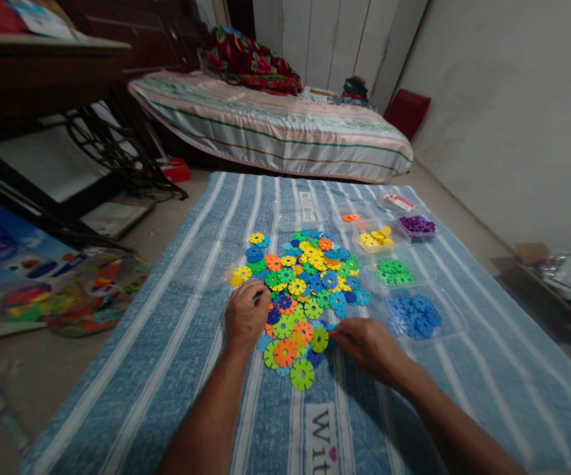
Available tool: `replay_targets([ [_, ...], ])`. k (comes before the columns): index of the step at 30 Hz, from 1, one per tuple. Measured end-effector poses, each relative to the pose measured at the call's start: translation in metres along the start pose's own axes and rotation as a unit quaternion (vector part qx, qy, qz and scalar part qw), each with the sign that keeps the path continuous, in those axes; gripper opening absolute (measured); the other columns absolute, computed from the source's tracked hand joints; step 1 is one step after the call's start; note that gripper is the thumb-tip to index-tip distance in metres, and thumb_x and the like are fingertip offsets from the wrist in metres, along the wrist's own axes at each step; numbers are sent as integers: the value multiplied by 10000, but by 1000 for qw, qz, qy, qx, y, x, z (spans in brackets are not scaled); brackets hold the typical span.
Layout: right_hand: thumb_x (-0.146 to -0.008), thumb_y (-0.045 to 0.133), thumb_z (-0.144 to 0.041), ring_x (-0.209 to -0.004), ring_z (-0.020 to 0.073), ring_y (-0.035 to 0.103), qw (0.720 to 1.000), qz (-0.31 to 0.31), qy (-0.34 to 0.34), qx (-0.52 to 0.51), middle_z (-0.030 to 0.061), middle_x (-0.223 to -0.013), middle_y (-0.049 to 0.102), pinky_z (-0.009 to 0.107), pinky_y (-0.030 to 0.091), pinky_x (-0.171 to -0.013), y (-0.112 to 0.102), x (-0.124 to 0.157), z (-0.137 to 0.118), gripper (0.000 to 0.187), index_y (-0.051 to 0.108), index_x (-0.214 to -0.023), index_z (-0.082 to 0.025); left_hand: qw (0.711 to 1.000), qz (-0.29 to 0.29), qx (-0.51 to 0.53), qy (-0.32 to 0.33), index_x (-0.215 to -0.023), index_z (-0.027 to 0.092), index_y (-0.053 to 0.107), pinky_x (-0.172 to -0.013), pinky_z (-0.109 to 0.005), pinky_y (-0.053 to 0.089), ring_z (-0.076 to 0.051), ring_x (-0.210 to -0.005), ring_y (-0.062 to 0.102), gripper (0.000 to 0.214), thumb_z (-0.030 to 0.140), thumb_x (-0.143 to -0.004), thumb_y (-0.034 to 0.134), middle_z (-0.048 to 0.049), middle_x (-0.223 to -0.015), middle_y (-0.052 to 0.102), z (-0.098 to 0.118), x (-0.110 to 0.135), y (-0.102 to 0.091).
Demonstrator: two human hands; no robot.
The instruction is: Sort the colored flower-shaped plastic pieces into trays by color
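Blue, white-striped cloth [161, 376] lies spread in the head view, with a pile of notched plastic discs [312, 308] heaped on it between the two hands; most colours lie mixed there, and being heaped so close, the discs fall within reach of either hand. At the pile's near right edge the right hand [371, 346] has its fingertips closed on the edge of an orange disc [333, 334]; a pinch at the rim seems to suit so thin a piece, since it leaves the neighbouring discs alone. At the pile's left edge rests the left hand [246, 313], its fingers curled inward; whether they grip a piece I cannot tell; just past them, also left of the pile, lie yellow discs [240, 276].

To the right of the pile stand clear boxes, each showing one colour, presumably so that no shades mingle: blue discs [416, 315] nearest, then green discs [395, 272], yellow pieces [375, 239], and purple discs [416, 225] farther off; beyond the pile, a single orange piece [350, 218] sits in another box. These boxes stand beside the pile, probably to leave the hands free room over it; well beyond the pile is a bed [275, 132] with a red floral bundle [255, 63] on it.
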State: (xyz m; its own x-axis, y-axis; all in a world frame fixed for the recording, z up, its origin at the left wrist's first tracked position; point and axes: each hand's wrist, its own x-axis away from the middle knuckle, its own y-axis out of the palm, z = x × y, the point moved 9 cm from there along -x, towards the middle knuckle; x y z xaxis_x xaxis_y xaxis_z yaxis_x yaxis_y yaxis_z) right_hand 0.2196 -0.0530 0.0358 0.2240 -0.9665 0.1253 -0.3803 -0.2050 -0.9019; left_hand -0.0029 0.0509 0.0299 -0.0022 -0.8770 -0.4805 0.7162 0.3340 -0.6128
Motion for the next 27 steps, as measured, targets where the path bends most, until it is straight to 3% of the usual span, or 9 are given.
replay_targets([
  [9, -922, 472, -237, -560, 114, 499, 994, 49, 23, -92, -1, -638, 609, 223, 278, -556, -8, -2, 6, 222, 614, -758, -188, 1000, 1, 1, 1, -748, 199, 674, -930, -344, 504, -213, -955, 666, 204, 279, -832, 506, -54, -941, 736, 2, -1, -2],
  [19, -909, 444, -290, -558, 123, 545, 974, 59, 40, -214, -11, -634, 597, 214, 350, -541, -6, -7, 21, 226, 640, -889, -181, 1000, 2, -3, -10, -765, 201, 681, -941, -356, 500, -222, -973, 661, 198, 298, -825, 519, -61, -951, 733, -2, 0, 0],
  [23, -854, 501, -284, -559, 118, 525, 971, 62, 32, -229, -24, -609, 581, 211, 352, -534, -13, -20, 26, 206, 670, -900, -175, 1000, -4, -5, -6, -759, 205, 684, -944, -362, 500, -222, -970, 664, 212, 305, -829, 510, -61, -965, 733, -4, -1, 0],
  [27, -753, 526, -217, -535, 113, 534, 951, 73, 42, -298, -22, -602, 601, 210, 394, -523, -36, -52, 44, 189, 671, -858, -156, 1000, 1, -3, -5, -771, 205, 689, -934, -369, 507, -227, -969, 666, 224, 317, -830, 503, -63, -953, 735, -5, -2, -2],
])
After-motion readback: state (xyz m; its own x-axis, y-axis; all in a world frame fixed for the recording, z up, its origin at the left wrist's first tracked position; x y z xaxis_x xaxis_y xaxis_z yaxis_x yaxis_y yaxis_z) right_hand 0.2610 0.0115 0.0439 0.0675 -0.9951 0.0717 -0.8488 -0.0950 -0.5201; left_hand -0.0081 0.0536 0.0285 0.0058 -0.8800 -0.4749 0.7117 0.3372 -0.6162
